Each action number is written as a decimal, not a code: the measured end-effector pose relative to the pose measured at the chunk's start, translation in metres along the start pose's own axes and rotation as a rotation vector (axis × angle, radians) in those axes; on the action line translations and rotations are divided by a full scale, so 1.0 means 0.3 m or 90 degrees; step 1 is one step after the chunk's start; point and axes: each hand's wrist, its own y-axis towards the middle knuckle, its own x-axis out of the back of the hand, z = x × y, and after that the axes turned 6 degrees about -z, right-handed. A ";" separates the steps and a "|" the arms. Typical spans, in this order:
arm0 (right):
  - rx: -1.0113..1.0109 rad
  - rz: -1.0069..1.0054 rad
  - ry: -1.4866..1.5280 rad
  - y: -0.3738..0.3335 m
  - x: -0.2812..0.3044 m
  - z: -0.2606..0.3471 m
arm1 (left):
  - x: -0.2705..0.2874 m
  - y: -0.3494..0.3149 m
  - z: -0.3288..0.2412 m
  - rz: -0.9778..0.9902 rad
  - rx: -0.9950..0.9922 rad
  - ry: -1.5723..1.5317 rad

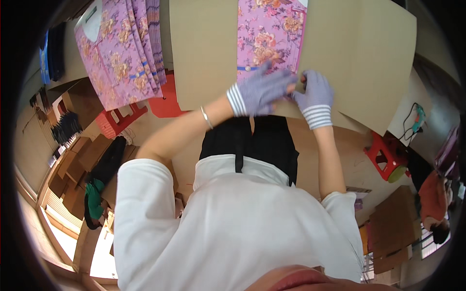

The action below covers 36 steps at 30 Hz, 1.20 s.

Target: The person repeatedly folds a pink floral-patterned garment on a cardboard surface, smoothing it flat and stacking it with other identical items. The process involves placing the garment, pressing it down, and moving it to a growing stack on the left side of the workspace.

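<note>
A folded pink floral garment (267, 41) with a blue band and a round button lies on the brown board in front of me. My left hand (264, 89), in a purple knit glove with a striped white cuff, reaches across its near end. The left fingers are stretched out and somewhat blurred by motion. Beside the garment's near right corner is my right hand (315, 92), gloved alike. Its fingers are bent, the thumb stands apart from them, and nothing shows between. The hands nearly meet, and the garment's near edge is hidden under them.
A stack of similar folded floral garments (119, 58) sits to the left. Red plastic stools (386, 155) stand below the brown board (359, 63) on either side. A green tool with a cord (418, 116) lies at right. Other people (94, 201) are at both sides, near cardboard boxes (73, 177).
</note>
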 end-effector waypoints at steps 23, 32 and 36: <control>-0.025 -0.160 0.746 -0.035 0.568 -0.553 | 0.067 0.240 0.130 -0.137 0.290 0.339; 0.121 -0.485 -0.072 0.285 0.017 -0.145 | 0.090 0.258 0.123 -0.112 0.297 0.414; 0.043 -0.476 -0.179 0.293 -0.021 -0.062 | 0.082 0.238 0.141 -0.069 0.320 0.428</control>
